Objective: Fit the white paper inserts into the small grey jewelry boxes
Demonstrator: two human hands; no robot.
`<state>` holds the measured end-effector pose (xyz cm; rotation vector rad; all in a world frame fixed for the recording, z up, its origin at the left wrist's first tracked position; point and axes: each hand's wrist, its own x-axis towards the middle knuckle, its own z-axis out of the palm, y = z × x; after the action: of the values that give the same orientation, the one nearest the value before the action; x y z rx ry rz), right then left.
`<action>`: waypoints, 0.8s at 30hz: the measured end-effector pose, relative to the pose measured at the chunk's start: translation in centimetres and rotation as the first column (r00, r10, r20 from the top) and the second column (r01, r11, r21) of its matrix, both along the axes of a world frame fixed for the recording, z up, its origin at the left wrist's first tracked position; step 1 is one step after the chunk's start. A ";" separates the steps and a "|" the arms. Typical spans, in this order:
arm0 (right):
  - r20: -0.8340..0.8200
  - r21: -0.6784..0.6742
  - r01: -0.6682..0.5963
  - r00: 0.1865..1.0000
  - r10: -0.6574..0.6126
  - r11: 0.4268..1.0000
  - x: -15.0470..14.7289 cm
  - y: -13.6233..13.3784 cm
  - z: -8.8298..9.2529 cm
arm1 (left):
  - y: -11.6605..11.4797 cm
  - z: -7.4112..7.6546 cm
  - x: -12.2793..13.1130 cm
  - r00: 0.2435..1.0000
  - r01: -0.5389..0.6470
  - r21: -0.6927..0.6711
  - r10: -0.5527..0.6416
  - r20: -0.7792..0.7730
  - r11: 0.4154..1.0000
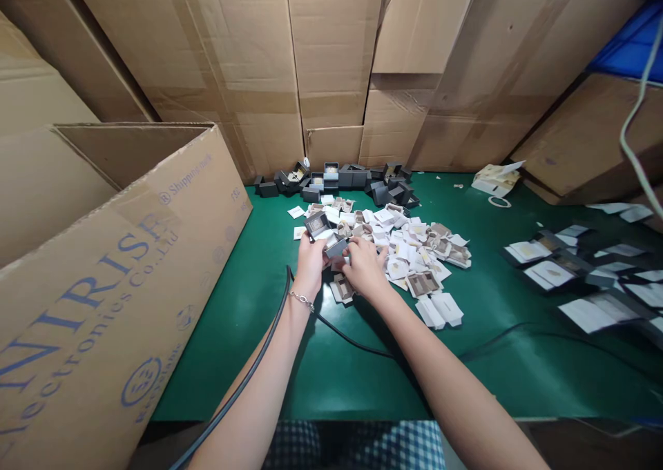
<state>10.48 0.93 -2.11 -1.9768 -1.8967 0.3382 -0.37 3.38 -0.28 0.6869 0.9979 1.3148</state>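
In the head view, I am holding a small grey box (pixel 335 248) between both hands, above the green table (pixel 290 373). My left hand (pixel 309 259) is gripping the box's 9 o'clock side with fingers curled closed on it. My right hand (pixel 365 266) is pinching the 3 o'clock side, fingertips also closed on it. A pile of white card inserts (pixel 414 249) is lying just at 3 o'clock. I am judging that a loose pinch could drop the box into that pile, and my left wrist could snag the black cable (pixel 280 311) at 7 o'clock.
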 end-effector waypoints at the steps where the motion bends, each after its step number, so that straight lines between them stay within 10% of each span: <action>1: -0.033 0.012 0.011 0.999 -0.011 1.000 0.2 0.1 0.1 | 0.1 0.0 -0.1 1.000 -0.007 -0.003 0.007 -0.005 1.000; 6: -0.425 0.133 0.147 0.902 -0.078 0.980 1.4 0.9 0.4 | 0.5 -0.2 -0.5 1.000 -0.007 -0.028 0.007 -0.017 1.000; 14: -0.936 0.183 0.344 0.347 0.057 0.921 2.1 1.7 0.9 | -0.1 -0.2 -0.1 0.950 0.251 -0.058 -0.258 -0.174 0.966; 24: -0.827 0.244 0.268 0.559 0.056 0.932 2.5 1.4 0.7 | -0.3 -0.1 0.1 0.926 0.328 -0.132 -0.346 -0.149 0.935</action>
<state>13.01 2.35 -1.40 -1.2966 -1.0942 0.6994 -0.28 3.12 -0.34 0.8591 1.0245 0.9074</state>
